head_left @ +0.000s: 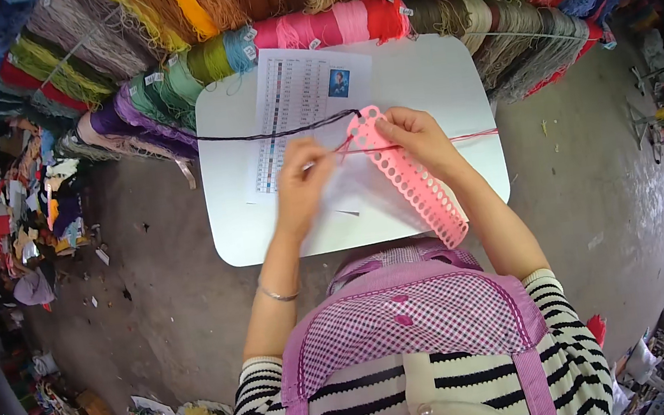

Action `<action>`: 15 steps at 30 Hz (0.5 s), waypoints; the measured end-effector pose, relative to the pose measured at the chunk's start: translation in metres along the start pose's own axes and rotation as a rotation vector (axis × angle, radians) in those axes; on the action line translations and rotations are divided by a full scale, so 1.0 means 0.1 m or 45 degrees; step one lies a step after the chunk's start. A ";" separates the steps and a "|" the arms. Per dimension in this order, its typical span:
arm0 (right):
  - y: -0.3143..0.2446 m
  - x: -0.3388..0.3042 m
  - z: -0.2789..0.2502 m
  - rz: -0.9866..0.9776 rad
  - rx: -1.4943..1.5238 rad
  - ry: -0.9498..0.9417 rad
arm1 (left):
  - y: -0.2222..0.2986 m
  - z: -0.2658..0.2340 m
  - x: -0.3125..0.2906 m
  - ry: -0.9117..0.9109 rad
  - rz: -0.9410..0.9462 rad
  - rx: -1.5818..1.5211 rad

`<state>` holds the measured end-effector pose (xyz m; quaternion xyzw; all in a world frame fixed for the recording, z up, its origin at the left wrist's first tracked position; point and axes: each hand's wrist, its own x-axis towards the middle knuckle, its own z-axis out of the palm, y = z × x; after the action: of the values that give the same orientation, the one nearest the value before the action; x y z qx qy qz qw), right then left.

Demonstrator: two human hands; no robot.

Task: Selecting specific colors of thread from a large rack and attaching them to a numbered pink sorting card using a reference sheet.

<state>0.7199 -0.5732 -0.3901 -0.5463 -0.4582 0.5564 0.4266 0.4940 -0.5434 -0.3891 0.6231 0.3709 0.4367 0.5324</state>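
My right hand grips the upper end of a long pink thread holder card, punched with rows of round holes and tilted over the table. A hank of black thread is looped through a hole at its top and trails left. Just left of the card, my left hand is pinched, slightly blurred, on dark red embroidery thread. That thread passes by the card's upper holes, and its strands run out to the right beyond my right hand.
A white table with rounded corners bears a printed colour chart sheet with a small blue picture. A small dark sliver lies near its front edge. Many coloured thread hanks hang on racks behind. Piled fabrics lie at left.
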 end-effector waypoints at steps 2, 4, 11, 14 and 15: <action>0.01 0.04 -0.05 0.025 0.128 0.176 | -0.17 -0.59 -0.06 0.067 -0.297 -0.272; 0.07 0.08 -0.16 0.009 0.112 0.251 | -0.11 -1.00 -0.09 0.669 -0.512 -0.648; 0.02 0.16 -0.28 -0.025 -0.697 0.406 | -0.27 -2.05 -0.40 0.807 -0.176 1.916; 0.40 0.49 -0.21 -0.479 -0.870 0.232 | -0.23 -1.54 -0.17 0.129 0.322 1.443; 0.42 0.66 -0.10 -0.507 -0.880 0.173 | -0.29 -1.45 -0.10 -0.103 0.416 1.334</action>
<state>0.7282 -0.5176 -0.4455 -0.5936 -0.6860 0.2385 0.3467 0.3542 -0.4989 -0.4113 0.8706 0.4162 0.2464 0.0901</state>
